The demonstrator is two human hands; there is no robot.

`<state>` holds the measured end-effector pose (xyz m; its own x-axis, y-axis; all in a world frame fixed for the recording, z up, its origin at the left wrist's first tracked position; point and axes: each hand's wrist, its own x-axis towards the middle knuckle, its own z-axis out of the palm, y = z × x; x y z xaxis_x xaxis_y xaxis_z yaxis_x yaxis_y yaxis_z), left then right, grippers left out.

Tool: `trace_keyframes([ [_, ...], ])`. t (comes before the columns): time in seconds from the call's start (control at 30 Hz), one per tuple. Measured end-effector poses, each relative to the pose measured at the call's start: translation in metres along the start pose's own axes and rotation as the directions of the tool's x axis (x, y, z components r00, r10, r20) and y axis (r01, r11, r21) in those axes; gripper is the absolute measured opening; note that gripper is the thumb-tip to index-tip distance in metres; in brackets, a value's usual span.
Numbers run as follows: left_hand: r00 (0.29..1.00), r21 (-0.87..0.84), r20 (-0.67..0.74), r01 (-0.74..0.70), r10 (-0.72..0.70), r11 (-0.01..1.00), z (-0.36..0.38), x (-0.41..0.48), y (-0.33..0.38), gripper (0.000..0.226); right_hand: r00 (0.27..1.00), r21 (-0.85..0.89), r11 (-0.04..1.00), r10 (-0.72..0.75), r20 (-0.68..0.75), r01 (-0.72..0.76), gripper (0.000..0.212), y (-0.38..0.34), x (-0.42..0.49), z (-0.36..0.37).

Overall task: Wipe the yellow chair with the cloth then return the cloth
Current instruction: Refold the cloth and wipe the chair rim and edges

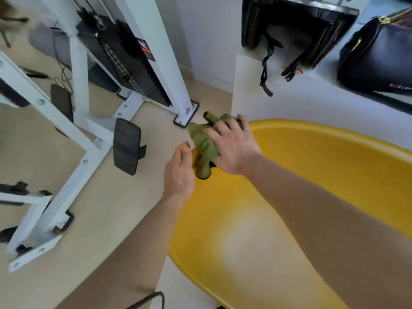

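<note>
Cloth first: the crumpled olive-green fabric cloth (204, 148) lies draped over the near-left rim of the glossy yellow moulded-plastic chair (312, 166), partly under my right hand (234, 148). That hand presses flat on it, fingers spread, not clenched. My left hand (179, 175) sits just beside the rim, loosely cupped, holding nothing, thumb close to the cloth's lower end. Long axis of the cloth runs along the rim, far end pointing away from me toward the white frame's foot (186, 113). Right hand is the nearer; the unwiped bowl lies rightward.

Right hand (234, 148) spread flat, left hand (180, 172) cupped
</note>
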<state>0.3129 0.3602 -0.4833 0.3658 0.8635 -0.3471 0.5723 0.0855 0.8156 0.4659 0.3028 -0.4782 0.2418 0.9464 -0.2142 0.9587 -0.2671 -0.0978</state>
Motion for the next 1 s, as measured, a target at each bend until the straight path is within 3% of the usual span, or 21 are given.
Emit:
trace_keyframes([
  [0.07, 0.997, -0.186, -0.004, 0.079, -0.081, 0.979, -0.006, 0.001, -0.005, 0.047, 0.988, -0.02, 0.989, -0.15, -0.031, 0.149, 0.056, -0.029, 0.001, 0.008],
  [0.1, 0.996, -0.192, 0.009, 0.094, -0.094, 0.977, -0.007, 0.0, -0.005, 0.049, 0.978, -0.035, 0.978, -0.206, -0.039, 0.205, 0.057, -0.031, -0.002, 0.01],
  [0.2, 0.999, 0.146, 0.049, -0.016, 0.009, 0.989, -0.001, -0.006, -0.002, 0.051, 0.968, -0.098, 0.965, -0.249, -0.035, 0.245, 0.06, -0.001, 0.0, 0.003],
  [0.33, 0.993, 0.524, 0.033, -0.116, 0.116, 0.844, 0.009, -0.004, -0.004, 0.061, 0.999, -0.061, 0.997, 0.052, -0.005, -0.052, 0.068, 0.064, -0.013, -0.004],
  [0.47, 0.998, 0.707, -0.033, -0.017, 0.058, 0.707, 0.02, -0.005, -0.004, 0.056, 0.946, -0.021, 0.948, 0.314, -0.078, -0.317, 0.06, 0.124, -0.06, 0.006],
  [0.53, 0.982, 0.778, 0.029, -0.14, 0.187, 0.613, 0.04, -0.013, 0.014, 0.061, 0.914, -0.024, 0.917, 0.394, -0.09, -0.398, 0.061, 0.146, -0.082, 0.01],
  [0.6, 0.92, 0.791, 0.202, -0.356, 0.337, 0.498, 0.074, -0.022, 0.039, 0.072, 0.888, -0.032, 0.892, 0.446, -0.108, -0.452, 0.064, 0.167, -0.107, 0.016],
  [0.67, 0.862, 0.744, 0.349, -0.493, 0.368, 0.45, 0.115, -0.03, 0.066, 0.076, 0.854, -0.046, 0.855, 0.509, -0.109, -0.516, 0.067, 0.185, -0.139, 0.019],
  [0.8, 0.816, 0.709, 0.469, -0.576, 0.337, 0.406, 0.181, -0.048, 0.099, 0.077, 0.7, -0.012, 0.703, 0.707, -0.101, -0.711, 0.06, 0.23, -0.225, 0.028],
  [0.93, 0.776, 0.674, 0.557, -0.63, 0.296, 0.385, 0.217, -0.093, 0.102, 0.074, 0.424, 0.044, 0.425, 0.905, -0.033, -0.904, 0.067, 0.252, -0.335, 0.037],
  [1.0, 0.73, 0.619, 0.636, -0.676, 0.251, 0.401, 0.229, -0.122, 0.099, 0.074, 0.392, 0.196, 0.382, 0.92, 0.013, -0.903, 0.067, 0.241, -0.371, 0.034],
])
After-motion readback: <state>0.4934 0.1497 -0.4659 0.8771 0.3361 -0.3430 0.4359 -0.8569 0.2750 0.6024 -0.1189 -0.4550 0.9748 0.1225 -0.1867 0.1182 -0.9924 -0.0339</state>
